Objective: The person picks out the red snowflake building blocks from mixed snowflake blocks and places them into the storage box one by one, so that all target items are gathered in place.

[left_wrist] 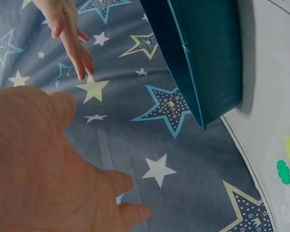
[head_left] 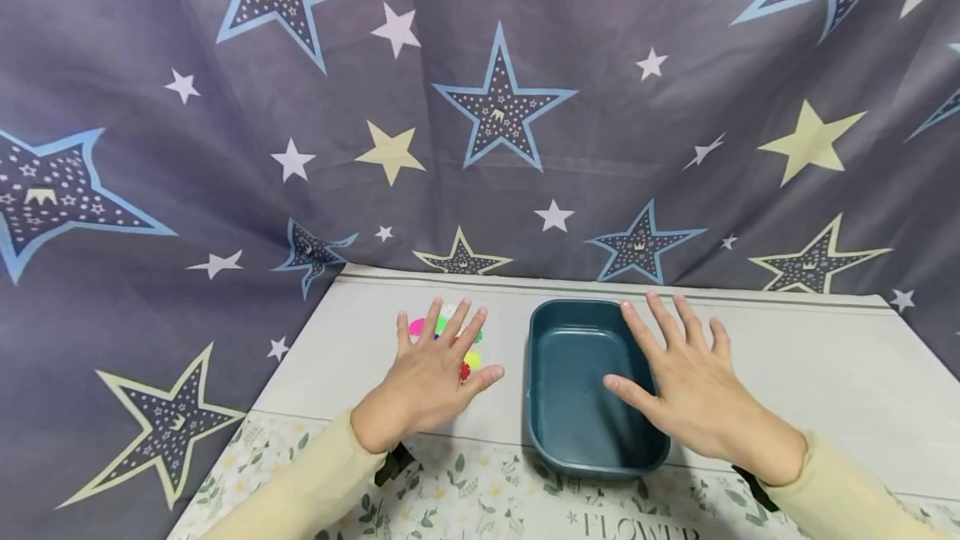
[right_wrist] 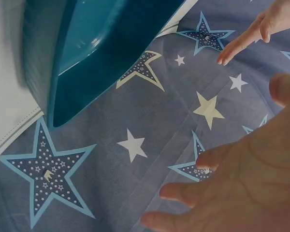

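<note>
My left hand (head_left: 429,377) is held with fingers spread above several small colourful flower-shaped pieces (head_left: 472,359), partly hiding them. In the left wrist view the green, yellow, red and pink pieces (left_wrist: 283,172) lie on the white surface, cut off by the frame's edge. My right hand (head_left: 693,390), fingers also spread, hovers over the right side of a dark teal rectangular tub (head_left: 577,390). The tub stands upright and its visible inside holds nothing. Neither hand holds anything. Both wrist views show the tub's wall (left_wrist: 215,63) and the hands apart from it.
A pale tabletop (head_left: 810,357) carries a floral cloth (head_left: 450,490) with printed lettering along its near side. Behind and to the left hangs a grey curtain (head_left: 600,148) patterned with stars, meeting the table's back edge.
</note>
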Tool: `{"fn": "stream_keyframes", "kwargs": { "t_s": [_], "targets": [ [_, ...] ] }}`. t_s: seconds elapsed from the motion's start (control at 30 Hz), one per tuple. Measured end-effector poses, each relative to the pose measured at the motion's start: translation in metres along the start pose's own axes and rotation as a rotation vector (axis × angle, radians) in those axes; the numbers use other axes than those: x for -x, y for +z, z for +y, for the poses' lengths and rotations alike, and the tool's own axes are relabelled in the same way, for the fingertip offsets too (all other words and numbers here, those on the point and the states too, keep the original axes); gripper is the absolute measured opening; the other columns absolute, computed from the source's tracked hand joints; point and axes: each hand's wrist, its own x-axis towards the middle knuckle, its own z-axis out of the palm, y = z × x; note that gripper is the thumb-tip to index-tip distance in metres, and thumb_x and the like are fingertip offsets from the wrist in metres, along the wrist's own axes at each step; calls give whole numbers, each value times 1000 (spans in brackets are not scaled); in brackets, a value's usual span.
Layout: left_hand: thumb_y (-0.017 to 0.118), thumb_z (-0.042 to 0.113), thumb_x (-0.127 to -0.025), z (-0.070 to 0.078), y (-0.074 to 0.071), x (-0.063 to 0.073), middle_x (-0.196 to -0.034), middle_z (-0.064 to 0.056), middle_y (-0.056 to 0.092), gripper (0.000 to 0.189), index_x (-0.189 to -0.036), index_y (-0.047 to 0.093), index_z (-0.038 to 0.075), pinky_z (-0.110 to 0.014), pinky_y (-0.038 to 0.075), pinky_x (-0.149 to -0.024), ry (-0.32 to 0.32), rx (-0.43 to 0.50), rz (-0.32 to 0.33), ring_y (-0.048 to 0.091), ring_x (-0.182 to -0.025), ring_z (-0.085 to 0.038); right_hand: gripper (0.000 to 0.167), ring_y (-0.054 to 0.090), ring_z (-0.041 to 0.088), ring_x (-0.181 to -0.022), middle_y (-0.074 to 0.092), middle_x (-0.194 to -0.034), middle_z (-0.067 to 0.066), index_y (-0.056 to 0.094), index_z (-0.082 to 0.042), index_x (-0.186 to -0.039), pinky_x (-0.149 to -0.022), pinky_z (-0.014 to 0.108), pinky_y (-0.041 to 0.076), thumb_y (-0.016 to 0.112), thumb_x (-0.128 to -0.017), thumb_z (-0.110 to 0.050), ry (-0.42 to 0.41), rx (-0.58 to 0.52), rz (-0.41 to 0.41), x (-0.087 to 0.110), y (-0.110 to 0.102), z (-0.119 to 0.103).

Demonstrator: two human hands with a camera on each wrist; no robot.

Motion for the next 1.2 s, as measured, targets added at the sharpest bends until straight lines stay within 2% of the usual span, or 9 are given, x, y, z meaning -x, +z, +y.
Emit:
{"fn": "stream_keyframes", "kwargs": {
  "t_s": [0.1, 0.23, 0.4, 0.57, 0.63, 0.83, 1.0, 1.1, 1.2],
  "targets": [
    [40, 61, -93, -14, 1, -4, -152, -9, 27, 73, -150, 27, 17, -61, 4, -106, 65, 32, -16, 15, -139, -40, 77, 14, 48, -134, 18, -151, 24, 23, -10, -151, -93, 70, 10, 41, -94, -60, 12, -9, -7, 1, 3, 7],
    [63, 34, -91, -47, 14, -15, -125, -13, 56, 51, -133, 53, 8, -47, 35, -99, 122, 95, -57, 49, -117, -33, 65, 43, 50, -112, 44, -132, 30, 35, -1, -144, -82, 64, 31, 49, -97, -42, 57, 35, -34, 6, 12, 24],
    [70, 19, -86, -90, 42, -29, -106, -9, 62, 37, -120, 62, 7, -41, 44, -87, 27, 130, -150, 55, -97, -24, 57, 57, 39, -87, 60, -101, 19, 44, 6, -135, -65, 52, 44, 64, -90, -20, 66, 31, -92, 12, 27, 42],
    [72, 23, -85, -114, 59, -36, -103, -9, 56, 41, -121, 59, 6, -42, 42, -87, -53, 106, -167, 53, -95, -26, 48, 51, 19, -60, 64, -90, 8, 49, 5, -133, -49, 36, 39, 63, -90, -11, 104, -91, -139, 12, 36, 44],
    [71, 22, -86, -118, 63, -37, -103, -9, 55, 39, -120, 59, 6, -42, 43, -87, -74, 129, -157, 53, -94, -25, 45, 42, 13, -53, 65, -90, 7, 51, 4, -132, -47, 31, 32, 61, -91, -10, 115, -120, -147, 11, 38, 42],
    [71, 18, -86, -125, 69, -42, -89, -5, 48, 19, -96, 57, 9, -34, 41, -70, -114, 222, -167, 47, -74, -19, 43, 49, 12, -58, 67, -94, 12, 51, 6, -131, -49, 32, 34, 60, -92, -8, 102, -124, -148, 8, 43, 38],
    [71, 11, -85, -129, 72, -44, -77, -4, 51, 20, -87, 52, 8, -30, 42, -56, -141, 342, -169, 50, -58, -16, 43, 49, 10, -58, 61, -76, 4, 49, 11, -130, -52, 31, 37, 59, -93, -8, 72, -182, -137, 5, 47, 39],
    [67, 3, -87, -129, 69, -47, -72, -3, 58, 11, -87, 56, 7, -30, 44, -55, -95, 386, -110, 53, -55, -14, 43, 52, 8, -62, 60, -74, 1, 47, 14, -130, -55, 30, 40, 58, -93, -6, 47, -231, -102, 7, 51, 42],
    [64, -1, -87, -118, 62, -49, -80, -3, 64, 9, -92, 64, 7, -29, 47, -62, -5, 378, -6, 57, -66, -12, 43, 52, 5, -62, 60, -75, -1, 46, 15, -130, -54, 28, 40, 58, -92, -4, 33, -276, -55, 10, 55, 43]
  ]
}}
